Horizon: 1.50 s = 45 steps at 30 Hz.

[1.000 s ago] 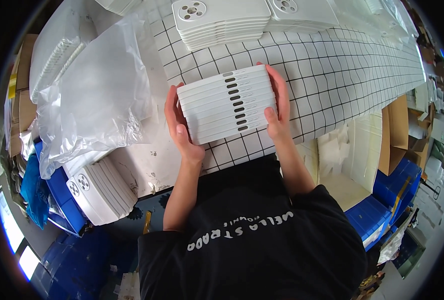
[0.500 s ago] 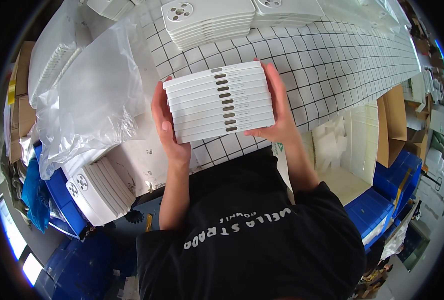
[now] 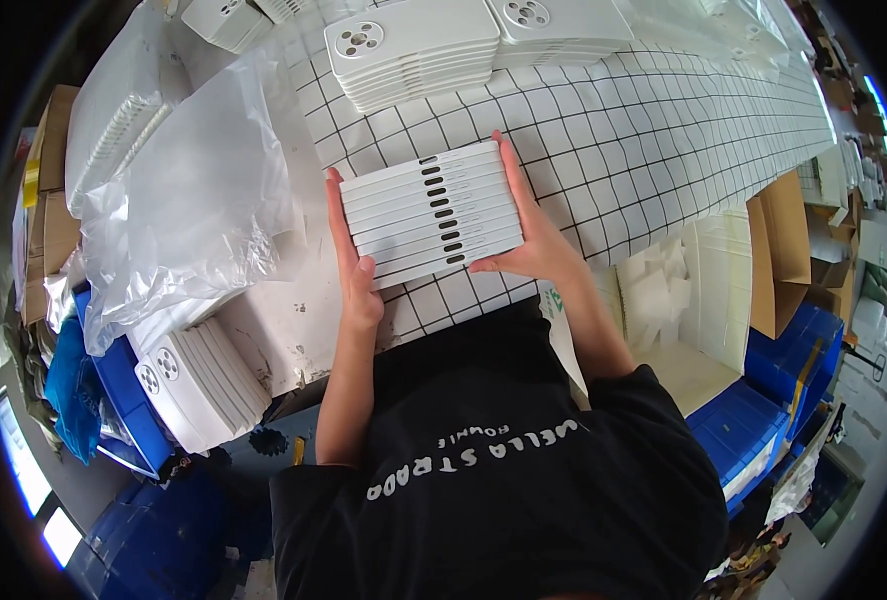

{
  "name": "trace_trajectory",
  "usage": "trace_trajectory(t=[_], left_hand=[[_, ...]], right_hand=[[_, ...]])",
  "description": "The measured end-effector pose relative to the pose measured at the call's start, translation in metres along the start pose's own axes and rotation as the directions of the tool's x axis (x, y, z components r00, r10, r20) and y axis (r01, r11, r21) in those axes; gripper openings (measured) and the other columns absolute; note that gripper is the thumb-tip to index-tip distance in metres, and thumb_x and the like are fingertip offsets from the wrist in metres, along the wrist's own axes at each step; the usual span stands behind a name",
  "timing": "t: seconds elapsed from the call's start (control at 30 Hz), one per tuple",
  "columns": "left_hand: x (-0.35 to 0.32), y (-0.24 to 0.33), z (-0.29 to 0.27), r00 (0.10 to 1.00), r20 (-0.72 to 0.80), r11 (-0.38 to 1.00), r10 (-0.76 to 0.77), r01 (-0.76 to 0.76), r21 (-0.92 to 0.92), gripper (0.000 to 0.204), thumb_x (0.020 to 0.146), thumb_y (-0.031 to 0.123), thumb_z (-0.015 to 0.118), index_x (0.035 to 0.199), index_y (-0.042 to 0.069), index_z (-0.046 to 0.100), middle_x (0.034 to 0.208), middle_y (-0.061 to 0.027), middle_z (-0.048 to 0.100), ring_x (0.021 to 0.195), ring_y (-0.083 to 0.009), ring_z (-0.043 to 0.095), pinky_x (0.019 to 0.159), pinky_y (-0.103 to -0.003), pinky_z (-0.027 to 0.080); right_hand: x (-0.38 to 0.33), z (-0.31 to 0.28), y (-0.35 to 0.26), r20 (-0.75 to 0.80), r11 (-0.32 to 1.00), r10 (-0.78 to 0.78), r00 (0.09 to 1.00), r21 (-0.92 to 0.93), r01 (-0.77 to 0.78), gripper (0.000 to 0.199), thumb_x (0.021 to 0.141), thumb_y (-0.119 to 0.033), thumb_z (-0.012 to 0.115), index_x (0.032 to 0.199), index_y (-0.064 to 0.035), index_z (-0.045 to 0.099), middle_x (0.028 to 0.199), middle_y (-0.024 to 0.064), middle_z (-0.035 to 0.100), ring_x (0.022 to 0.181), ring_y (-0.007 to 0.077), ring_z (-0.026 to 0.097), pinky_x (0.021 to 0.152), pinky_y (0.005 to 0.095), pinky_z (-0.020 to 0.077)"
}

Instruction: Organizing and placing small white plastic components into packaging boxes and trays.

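Between both hands I hold a stack of several flat white plastic casings (image 3: 432, 213), turned on edge so the dark slots in their sides face me. My left hand (image 3: 353, 258) presses against the stack's left end, and my right hand (image 3: 526, 228) clamps its right end. The stack hovers just over the near part of a white table with a black grid pattern (image 3: 654, 150). More stacks of the same white casings (image 3: 414, 50) lie flat at the far side of the table, showing round perforated holes on top.
Crumpled clear plastic bags (image 3: 184, 200) cover the table's left end. A pile of white casings (image 3: 199, 385) rests in a blue bin at lower left. To the right stand an open cardboard box with white foam pieces (image 3: 704, 290) and blue crates (image 3: 764, 430).
The stack has been lifted off the table and moved slightly to the left and away from me, both hands keeping their grip on its ends.
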State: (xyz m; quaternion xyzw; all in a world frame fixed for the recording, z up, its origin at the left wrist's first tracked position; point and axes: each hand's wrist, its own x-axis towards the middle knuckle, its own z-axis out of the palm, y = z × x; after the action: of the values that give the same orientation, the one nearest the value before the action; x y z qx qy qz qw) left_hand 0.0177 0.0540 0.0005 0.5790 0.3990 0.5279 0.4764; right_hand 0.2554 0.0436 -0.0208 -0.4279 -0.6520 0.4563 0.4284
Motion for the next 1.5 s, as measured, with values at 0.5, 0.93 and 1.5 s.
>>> trace_trajectory(t=[0.5,0.93,1.5], left_hand=[[-0.014,-0.013,-0.043,0.93,0.301,0.956,-0.209,0.13,0.261,0.124,0.078,0.0,0.082,0.163,0.005,-0.008,0.168,-0.0201,0.016,0.151,-0.0331,0.03,0.12,-0.044,0.031],[-0.018,-0.011,-0.036,0.918,0.304,0.951,-0.254,0.18,0.253,0.126,0.077,-0.006,0.078,0.161,0.004,-0.016,0.168,-0.0231,0.01,0.152,-0.0372,0.029,0.121,-0.044,0.032],[-0.014,-0.017,-0.036,0.972,0.227,0.93,-0.056,-0.032,0.366,0.11,0.077,0.016,0.085,0.16,-0.003,0.015,0.159,-0.0234,0.032,0.144,-0.04,0.037,0.12,-0.046,0.031]], right_hand=[[-0.001,-0.004,0.006,-0.042,0.992,0.023,0.999,-0.12,-0.027,0.141,0.057,-0.025,0.099,0.164,-0.0119,0.009,0.168,0.0135,0.023,0.152,0.0358,0.029,0.12,0.0423,0.0352],[0.002,-0.003,-0.003,0.039,0.994,0.093,0.995,-0.068,-0.09,0.147,0.061,-0.007,0.096,0.164,-0.0145,-0.009,0.172,0.0104,0.012,0.153,0.0277,0.03,0.118,0.0399,0.0366],[-0.001,-0.004,-0.01,0.02,0.969,0.21,0.978,-0.136,-0.205,0.128,0.072,-0.016,0.091,0.165,-0.0121,0.003,0.164,0.0173,0.033,0.148,0.0354,0.038,0.115,0.0434,0.0399]])
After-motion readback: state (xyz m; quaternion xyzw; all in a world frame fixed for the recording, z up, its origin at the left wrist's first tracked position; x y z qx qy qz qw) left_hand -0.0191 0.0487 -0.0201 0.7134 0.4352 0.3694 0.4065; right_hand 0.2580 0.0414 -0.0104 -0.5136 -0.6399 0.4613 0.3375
